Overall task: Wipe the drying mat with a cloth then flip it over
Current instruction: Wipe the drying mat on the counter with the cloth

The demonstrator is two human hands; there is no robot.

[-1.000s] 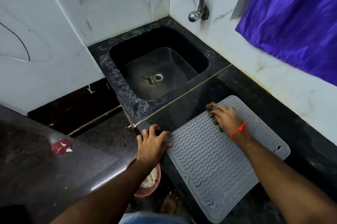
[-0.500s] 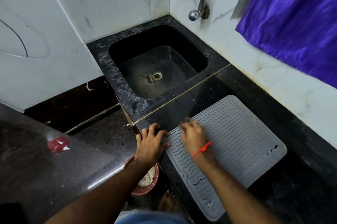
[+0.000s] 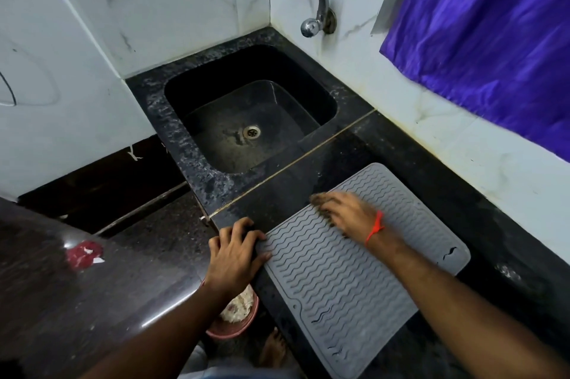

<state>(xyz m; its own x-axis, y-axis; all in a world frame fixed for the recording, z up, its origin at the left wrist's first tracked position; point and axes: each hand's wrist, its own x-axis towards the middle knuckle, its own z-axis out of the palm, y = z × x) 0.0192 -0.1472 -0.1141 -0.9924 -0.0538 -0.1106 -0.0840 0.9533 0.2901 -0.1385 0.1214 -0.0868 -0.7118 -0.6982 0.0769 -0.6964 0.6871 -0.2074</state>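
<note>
We reach both bare forearms forward from the lower edge of the view. Our left hand (image 3: 236, 252) lies palm down with the fingers spread and curled a little at the tips, the wrist straight. Our right hand (image 3: 345, 213) is also palm down, blurred, fingers pointing left and pressed flat; a red thread circles its wrist.

Drying mat (image 3: 354, 273): grey, wavy ridges. Counter (image 3: 308, 172): black, speckled. Curtain (image 3: 487, 33): purple. Wall tiles (image 3: 172, 8): white, grey-veined. Wrist thread (image 3: 375, 227): red.
</note>
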